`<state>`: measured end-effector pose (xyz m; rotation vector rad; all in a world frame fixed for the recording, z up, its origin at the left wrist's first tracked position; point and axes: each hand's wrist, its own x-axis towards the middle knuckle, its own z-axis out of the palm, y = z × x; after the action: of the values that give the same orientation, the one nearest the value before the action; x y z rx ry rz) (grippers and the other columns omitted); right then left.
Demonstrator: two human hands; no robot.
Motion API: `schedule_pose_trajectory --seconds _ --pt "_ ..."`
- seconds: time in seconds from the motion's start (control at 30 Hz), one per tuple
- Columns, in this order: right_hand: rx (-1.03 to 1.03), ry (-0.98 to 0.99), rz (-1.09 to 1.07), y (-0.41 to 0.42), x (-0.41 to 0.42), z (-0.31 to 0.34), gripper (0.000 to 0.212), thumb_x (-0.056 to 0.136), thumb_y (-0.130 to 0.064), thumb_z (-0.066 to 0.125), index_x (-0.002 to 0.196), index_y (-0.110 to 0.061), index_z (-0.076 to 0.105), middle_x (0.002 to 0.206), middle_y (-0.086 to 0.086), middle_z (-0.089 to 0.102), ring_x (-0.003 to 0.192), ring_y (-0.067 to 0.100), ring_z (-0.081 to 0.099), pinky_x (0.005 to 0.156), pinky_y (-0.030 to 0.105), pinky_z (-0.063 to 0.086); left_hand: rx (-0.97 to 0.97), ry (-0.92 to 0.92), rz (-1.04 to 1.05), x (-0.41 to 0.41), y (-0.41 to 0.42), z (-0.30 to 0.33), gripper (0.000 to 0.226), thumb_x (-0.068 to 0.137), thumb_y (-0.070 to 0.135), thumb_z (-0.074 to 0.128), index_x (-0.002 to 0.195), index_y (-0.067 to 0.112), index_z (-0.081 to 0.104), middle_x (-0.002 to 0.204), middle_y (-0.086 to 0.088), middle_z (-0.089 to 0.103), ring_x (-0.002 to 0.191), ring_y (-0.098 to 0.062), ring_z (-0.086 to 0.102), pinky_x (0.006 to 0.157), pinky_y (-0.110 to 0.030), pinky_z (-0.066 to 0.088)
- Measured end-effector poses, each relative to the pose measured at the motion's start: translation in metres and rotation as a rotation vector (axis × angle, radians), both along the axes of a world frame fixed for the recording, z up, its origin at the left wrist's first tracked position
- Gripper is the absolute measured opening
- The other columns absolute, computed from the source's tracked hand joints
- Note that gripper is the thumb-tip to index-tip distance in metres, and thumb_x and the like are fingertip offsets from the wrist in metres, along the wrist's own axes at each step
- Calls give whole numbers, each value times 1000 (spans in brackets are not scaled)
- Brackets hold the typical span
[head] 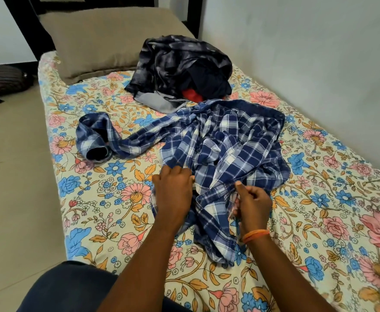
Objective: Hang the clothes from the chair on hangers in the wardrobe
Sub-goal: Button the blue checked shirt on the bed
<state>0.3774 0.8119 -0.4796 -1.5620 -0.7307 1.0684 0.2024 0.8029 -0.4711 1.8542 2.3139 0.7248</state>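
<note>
Knee (72, 287) at the bed (90, 221) edge. Left hand (173, 194) curls on the checked shirt (225, 149), right hand (252, 203) pinches its buttoned edge. Likely step: straightening it for hanging; next needs a hanger, none visible. Beyond, a dark pile (182, 66), then the pillow (103, 39).

No readable text in view.

No word, label, brand mark, number or sign can be made out on any surface; the patterns on the fabrics are checks and flowers only, with no lettering.
</note>
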Motion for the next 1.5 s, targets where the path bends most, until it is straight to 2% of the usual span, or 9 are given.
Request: schedule_pose_trajectory --seconds 0.13,0.27,0.37,0.6,0.73,1.0,1.1,1.3,1.5 --pt "-42 -151 106 1 -9 5 23 85 -23 77 81 -5 63 65 10 62 41 14 52 39 25 46 -84 31 11 1 2 -9 21 99 30 53 102 21 72 98 2 71 102 -23 51 86 -41 43" --pt "-86 -195 162 8 -16 12 39 84 -29 78 63 -12 49 49 4 49 38 18 46 37 24 42 -106 -152 83 -4 10 -15 18 94 36 61 97 24 74 90 1 71 95 -22 60 85 -42 50" --pt "-123 -234 198 12 -18 13 30 83 -20 76 67 -9 53 51 7 49 38 18 45 38 25 41 -134 -288 126 -5 17 -13 15 89 30 62 81 26 73 76 4 70 85 -22 63 84 -45 51" --pt "-112 62 116 -7 -5 19 9 93 -2 62 85 1 62 65 9 57 51 16 53 46 28 49 -146 -575 34 -4 7 2 27 95 31 58 69 36 61 77 26 61 93 -5 56 92 -40 27" --pt "-66 281 35 -19 1 36 5 88 -1 68 91 -4 64 74 10 64 61 20 60 55 34 52 -21 -817 -35 9 -8 19 26 97 24 58 74 33 60 80 21 64 79 -2 63 89 -43 49" --pt "242 -265 208 -43 -10 50 14 89 -14 72 103 -10 71 88 0 74 81 17 71 78 41 60 54 -913 -228 33 -45 38 12 100 25 56 94 19 63 91 5 66 82 -7 61 72 -21 49" --pt "199 -198 223 -47 -17 42 21 86 -13 75 107 -12 72 101 6 74 96 23 71 89 48 58 66 -956 -216 34 -47 38 11 100 23 56 94 18 64 90 3 66 81 -7 61 70 -20 49" --pt "102 98 165 -46 -24 40 32 84 0 73 116 2 68 97 13 75 91 28 73 88 55 57 21 -922 -252 34 -46 32 10 99 22 57 93 19 64 87 5 66 78 -6 63 70 -23 53" --pt "189 -97 218 -46 -22 40 38 85 -7 75 121 -5 67 104 9 74 96 23 72 88 41 59 39 -874 -264 34 -42 25 11 99 21 55 92 18 63 88 3 65 79 -8 61 68 -23 50"
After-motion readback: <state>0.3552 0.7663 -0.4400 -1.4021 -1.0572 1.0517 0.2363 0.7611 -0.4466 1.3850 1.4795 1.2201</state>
